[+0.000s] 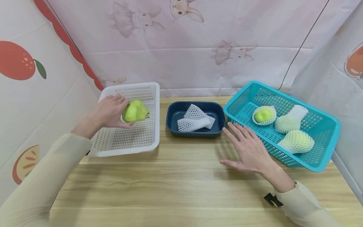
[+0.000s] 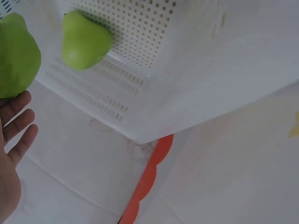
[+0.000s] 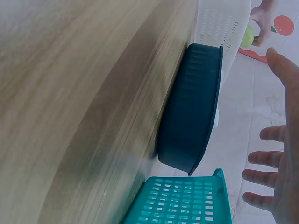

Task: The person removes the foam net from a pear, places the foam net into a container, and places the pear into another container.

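My left hand (image 1: 112,111) grips a green pear (image 2: 17,58) above the white basket (image 1: 156,126). A second pear (image 2: 86,42) lies inside that basket in the left wrist view; the two overlap in the head view. My right hand (image 1: 249,149) hovers palm down with fingers spread, holding nothing. It is between the dark blue box (image 1: 195,134) and the teal basket (image 1: 336,126), close to both. Two white foam net sleeves (image 1: 193,124) lie in the box.
Several pears in foam nets lie in the teal basket, one of them a netted pear (image 1: 296,142) near its front side. The wooden table (image 1: 170,189) runs along the front. Printed curtains (image 1: 181,69) hang behind and at both sides.
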Available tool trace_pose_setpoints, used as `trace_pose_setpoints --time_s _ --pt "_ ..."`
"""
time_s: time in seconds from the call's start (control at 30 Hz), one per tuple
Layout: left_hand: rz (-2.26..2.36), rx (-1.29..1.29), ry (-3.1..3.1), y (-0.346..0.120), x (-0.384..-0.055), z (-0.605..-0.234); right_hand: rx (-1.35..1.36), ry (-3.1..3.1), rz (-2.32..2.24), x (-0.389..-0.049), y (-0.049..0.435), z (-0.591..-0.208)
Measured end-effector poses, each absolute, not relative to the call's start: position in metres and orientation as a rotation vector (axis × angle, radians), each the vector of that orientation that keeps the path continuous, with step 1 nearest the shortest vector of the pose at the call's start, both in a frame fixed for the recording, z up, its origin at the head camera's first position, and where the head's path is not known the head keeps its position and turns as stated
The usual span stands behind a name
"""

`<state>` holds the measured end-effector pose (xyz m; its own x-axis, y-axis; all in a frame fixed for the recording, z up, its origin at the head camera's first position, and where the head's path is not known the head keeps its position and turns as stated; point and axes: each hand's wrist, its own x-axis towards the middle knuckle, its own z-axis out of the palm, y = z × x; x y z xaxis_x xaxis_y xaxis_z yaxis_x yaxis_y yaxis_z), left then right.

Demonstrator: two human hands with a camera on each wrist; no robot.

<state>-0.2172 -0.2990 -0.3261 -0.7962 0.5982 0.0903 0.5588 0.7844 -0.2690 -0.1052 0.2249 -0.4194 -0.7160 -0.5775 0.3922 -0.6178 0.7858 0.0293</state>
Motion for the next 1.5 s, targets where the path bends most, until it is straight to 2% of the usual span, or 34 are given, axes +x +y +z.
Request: trace_pose_setpoints --time_s 0.57,1.5 --pt "0.361 -0.843 -3.008 -0.299 -0.237 -0.362 0.917 -2.585 0.122 -0.105 0.224 -0.423" --pt "0.589 -0.838 -3.110 -0.302 -0.254 -0.378 0.904 -2.620 0.121 -0.107 0.224 -0.421"
